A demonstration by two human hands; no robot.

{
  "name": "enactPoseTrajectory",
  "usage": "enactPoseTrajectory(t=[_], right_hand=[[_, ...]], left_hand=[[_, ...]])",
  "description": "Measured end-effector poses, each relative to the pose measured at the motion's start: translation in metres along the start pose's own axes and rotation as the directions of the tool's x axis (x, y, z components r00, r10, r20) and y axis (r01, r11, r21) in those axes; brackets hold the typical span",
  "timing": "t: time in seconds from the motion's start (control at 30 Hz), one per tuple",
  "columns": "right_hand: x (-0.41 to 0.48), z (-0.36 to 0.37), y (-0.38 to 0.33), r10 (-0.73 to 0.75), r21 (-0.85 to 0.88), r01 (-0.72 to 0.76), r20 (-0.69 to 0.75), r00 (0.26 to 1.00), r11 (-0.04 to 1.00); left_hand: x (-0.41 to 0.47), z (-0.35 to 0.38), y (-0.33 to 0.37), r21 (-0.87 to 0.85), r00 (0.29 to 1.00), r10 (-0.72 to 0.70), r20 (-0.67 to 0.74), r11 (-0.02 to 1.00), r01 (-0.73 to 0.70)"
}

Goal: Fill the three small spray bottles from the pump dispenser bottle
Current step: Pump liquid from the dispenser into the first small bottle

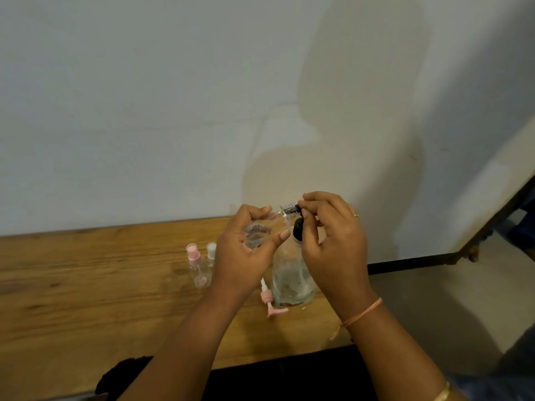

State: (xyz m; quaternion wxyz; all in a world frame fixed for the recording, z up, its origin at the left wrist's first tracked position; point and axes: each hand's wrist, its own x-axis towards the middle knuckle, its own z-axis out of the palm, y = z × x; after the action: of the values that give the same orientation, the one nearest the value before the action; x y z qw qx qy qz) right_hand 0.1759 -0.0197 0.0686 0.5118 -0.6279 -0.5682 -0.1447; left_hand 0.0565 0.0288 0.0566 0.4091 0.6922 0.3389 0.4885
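Observation:
My left hand [246, 250] grips a small clear spray bottle [256, 237] without its cap, tilted on its side above the wooden table [86, 299]. Its open neck [286, 214] points right, at the black pump head [298, 227] of the clear pump dispenser bottle [292, 282]. My right hand [333, 244] curls over the top of that pump head, fingertips at the nozzle. The dispenser stands upright with a little liquid in it. Two more small spray bottles stand to the left, one with a pink cap [194, 257] and one with a white cap [211, 251].
A loose pink spray head with its tube [267, 299] lies on the table just left of the dispenser's base. The table backs onto a pale wall [173, 111]. Its right end stops near the dispenser, with floor [434, 314] beyond.

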Motion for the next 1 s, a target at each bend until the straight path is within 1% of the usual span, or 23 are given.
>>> enactPoseTrajectory(t=[0.07, 0.23, 0.43, 0.57, 0.67, 0.87, 1.0], right_hand=[[0.0017, -0.0016, 0.0023, -0.007, -0.020, 0.007, 0.014, 1.000, 1.000], [-0.0009, 0.0021, 0.0017, 0.028, -0.068, -0.025, 0.044, 0.999, 0.997], [-0.0022, 0.0047, 0.0022, 0.021, -0.091, -0.014, 0.066, 0.998, 0.996], [-0.0047, 0.0041, -0.0010, 0.033, -0.084, -0.030, 0.035, 0.999, 0.996], [-0.0052, 0.0033, -0.0028, 0.029, -0.086, -0.028, 0.004, 1.000, 0.996], [-0.0002, 0.0007, -0.0036, 0.022, -0.106, -0.020, 0.020, 1.000, 0.994], [-0.0005, 0.0002, -0.0046, 0.016, -0.133, -0.012, 0.030, 0.999, 0.991]], left_hand=[[0.0000, 0.0006, 0.0002, 0.012, 1.000, 0.012, 0.002, 1.000, -0.012], [-0.0005, -0.0010, -0.0019, 0.033, 1.000, 0.018, 0.016, 0.999, -0.018], [0.0013, -0.0038, -0.0091, 0.150, 0.999, 0.010, 0.039, 0.989, -0.016], [0.0004, -0.0039, -0.0067, 0.131, 0.999, -0.003, 0.039, 0.991, -0.002], [0.0003, -0.0046, -0.0038, 0.119, 0.999, 0.047, 0.024, 0.992, -0.050], [0.0017, -0.0022, -0.0002, 0.082, 0.998, 0.060, 0.012, 0.995, -0.061], [0.0028, -0.0022, -0.0034, 0.116, 0.998, 0.063, 0.020, 0.991, -0.065]])
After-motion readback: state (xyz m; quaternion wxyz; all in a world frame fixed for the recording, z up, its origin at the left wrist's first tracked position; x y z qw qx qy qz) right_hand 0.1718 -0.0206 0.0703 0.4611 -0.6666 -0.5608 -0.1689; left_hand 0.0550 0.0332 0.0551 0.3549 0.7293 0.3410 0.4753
